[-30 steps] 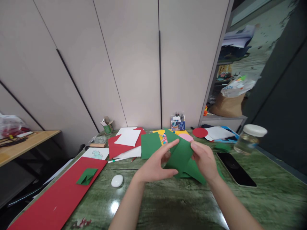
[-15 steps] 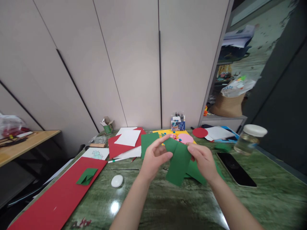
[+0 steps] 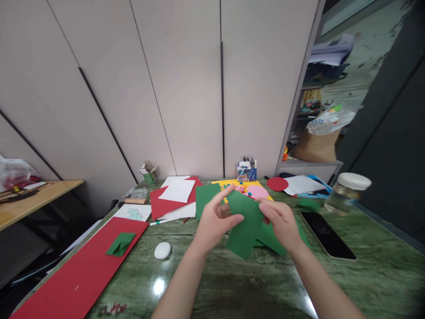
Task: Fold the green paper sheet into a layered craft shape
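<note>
Holding a folded green paper sheet [image 3: 245, 228] above the green marbled desk [image 3: 232, 283], the left hand [image 3: 214, 221] and right hand [image 3: 282, 223] each have their grip pinched shut on its upper edges. At two o'clock, a white-lidded glass jar [image 3: 345, 195] holds clear liquid; at twelve, a small box [image 3: 246, 170] holds markers.

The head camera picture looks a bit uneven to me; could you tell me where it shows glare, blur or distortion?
In the head view, a bright lamp glare sits on the glossy green table; wide-angle distortion tilts the wall panels; the glass jar and right edge look soft; the hands and green paper stay fairly sharp.
</note>
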Available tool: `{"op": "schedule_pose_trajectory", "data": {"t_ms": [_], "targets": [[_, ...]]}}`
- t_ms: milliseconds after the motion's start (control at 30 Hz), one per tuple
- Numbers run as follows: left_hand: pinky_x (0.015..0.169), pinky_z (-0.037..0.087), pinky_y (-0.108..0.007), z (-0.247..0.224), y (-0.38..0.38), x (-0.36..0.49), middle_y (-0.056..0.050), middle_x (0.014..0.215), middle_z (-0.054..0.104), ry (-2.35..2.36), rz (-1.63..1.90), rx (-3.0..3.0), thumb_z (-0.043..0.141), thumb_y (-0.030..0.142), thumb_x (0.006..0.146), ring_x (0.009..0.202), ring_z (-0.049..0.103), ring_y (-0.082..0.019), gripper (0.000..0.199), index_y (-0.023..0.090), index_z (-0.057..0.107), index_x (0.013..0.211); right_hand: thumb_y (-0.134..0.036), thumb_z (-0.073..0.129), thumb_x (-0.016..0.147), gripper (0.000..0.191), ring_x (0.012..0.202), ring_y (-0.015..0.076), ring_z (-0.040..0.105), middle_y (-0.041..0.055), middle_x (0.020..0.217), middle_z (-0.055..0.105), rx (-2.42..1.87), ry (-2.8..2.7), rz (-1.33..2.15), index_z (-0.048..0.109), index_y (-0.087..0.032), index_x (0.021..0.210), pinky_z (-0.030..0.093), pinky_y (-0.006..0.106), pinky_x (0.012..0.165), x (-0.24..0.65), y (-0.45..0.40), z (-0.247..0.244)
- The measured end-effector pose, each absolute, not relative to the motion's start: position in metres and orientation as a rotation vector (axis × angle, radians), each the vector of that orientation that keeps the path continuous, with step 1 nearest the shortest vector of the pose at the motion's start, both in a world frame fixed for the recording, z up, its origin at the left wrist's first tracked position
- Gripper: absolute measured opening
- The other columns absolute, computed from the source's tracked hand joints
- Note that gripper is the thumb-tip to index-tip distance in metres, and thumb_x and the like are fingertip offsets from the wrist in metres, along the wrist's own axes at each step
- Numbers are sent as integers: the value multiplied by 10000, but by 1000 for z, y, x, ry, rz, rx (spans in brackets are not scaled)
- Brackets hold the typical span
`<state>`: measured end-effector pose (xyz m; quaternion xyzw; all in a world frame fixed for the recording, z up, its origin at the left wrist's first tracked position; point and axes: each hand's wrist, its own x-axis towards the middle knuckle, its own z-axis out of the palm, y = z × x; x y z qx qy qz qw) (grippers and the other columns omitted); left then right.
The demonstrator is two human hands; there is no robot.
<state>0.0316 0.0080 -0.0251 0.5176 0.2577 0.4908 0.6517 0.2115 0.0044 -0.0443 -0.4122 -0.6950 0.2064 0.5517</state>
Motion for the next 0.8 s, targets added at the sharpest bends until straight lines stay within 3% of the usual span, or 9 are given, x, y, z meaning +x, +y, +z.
{"op": "schedule_pose_trajectory", "data": {"t_ms": [200,333,400,567,667,800], "targets": [[654,519,-268,-27,9,33,-58,852,695,533,1138,1129,751,122,645,742,641,-171,787,202,401,1345,-428,435,878,456,461,117,389,-19,469,427,-957,-1549,653,413,-190,490,296,257,458,211,6,-48],[722,515,-302,-27,10,35,-64,1048,653,467,1183,1081,762,107,625,827,627,-175,749,256,461,1295,-436,438,883,466,474,120,392,-13,474,454,-932,-1491,731,441,-185,491,306,253,468,209,9,-51],[730,508,-301,-28,11,36,-49,1087,635,476,1215,1075,768,118,617,850,617,-173,640,269,554,1201,-439,446,881,466,464,116,383,-19,461,445,-937,-1471,728,444,-185,490,298,252,466,208,9,-50],[674,456,-249,-31,14,33,-39,787,668,628,1173,1180,765,199,635,729,587,-136,227,167,726,857,-444,433,887,483,444,111,374,-28,442,429,-978,-1497,657,439,-187,478,286,254,467,206,8,-46],[693,446,-270,-32,16,31,-54,832,671,620,1141,1175,754,211,650,757,585,-152,278,171,721,924,-459,428,882,489,437,112,377,-30,435,419,-1004,-1508,615,435,-191,474,286,255,465,205,7,-42],[571,397,-219,-30,16,31,18,599,564,631,1147,1184,761,183,633,581,495,-93,370,172,701,998,-480,425,873,493,462,116,397,-24,460,430,-993,-1536,603,421,-193,473,305,254,481,205,7,-38]]}}
